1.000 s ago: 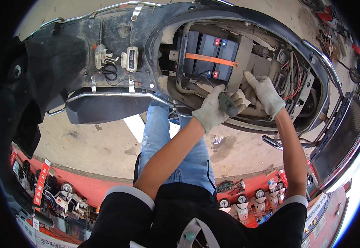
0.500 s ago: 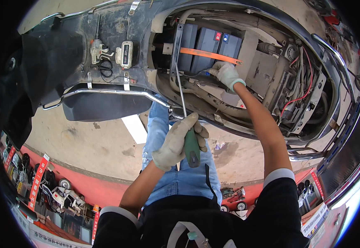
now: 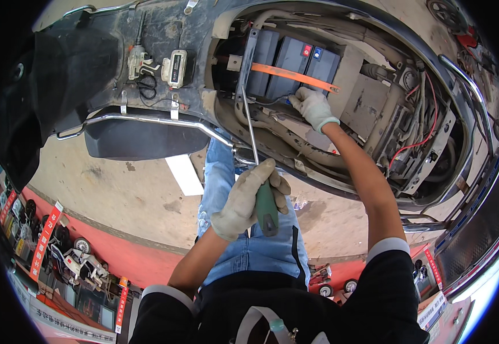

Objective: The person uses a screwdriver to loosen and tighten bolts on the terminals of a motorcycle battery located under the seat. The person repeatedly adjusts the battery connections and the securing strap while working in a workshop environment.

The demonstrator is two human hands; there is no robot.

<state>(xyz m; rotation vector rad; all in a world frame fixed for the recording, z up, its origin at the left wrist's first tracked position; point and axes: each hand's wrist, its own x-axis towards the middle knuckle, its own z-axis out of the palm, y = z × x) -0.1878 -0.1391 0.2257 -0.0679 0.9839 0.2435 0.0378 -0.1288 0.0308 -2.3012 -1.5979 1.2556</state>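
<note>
My left hand (image 3: 248, 198), in a pale work glove, is closed round the green handle of a screwdriver (image 3: 266, 209). Its long metal shaft points up and slightly left, the tip reaching the metal crossbar of an open vehicle compartment. My right hand (image 3: 313, 108), also gloved, reaches into that compartment with fingers pinched together. A thin dark cable (image 3: 275, 102) and a small blue piece meet its fingertips; whatever is between them is hidden. Just above lie dark batteries (image 3: 289, 60), one with a red and one with a blue label. An orange strap (image 3: 295, 75) crosses over them.
On the footboard to the left lie a cordless power tool (image 3: 140, 62) and a pale battery pack (image 3: 176, 67). A red wire (image 3: 427, 140) loops at the compartment's right side. Chrome rails (image 3: 163, 123) edge the vehicle. Behind me are shelves with small wheeled machines (image 3: 83, 261).
The view has shifted slightly. My right hand's fingers have moved a little against the cable's end. The left hand keeps its hold on the screwdriver.
</note>
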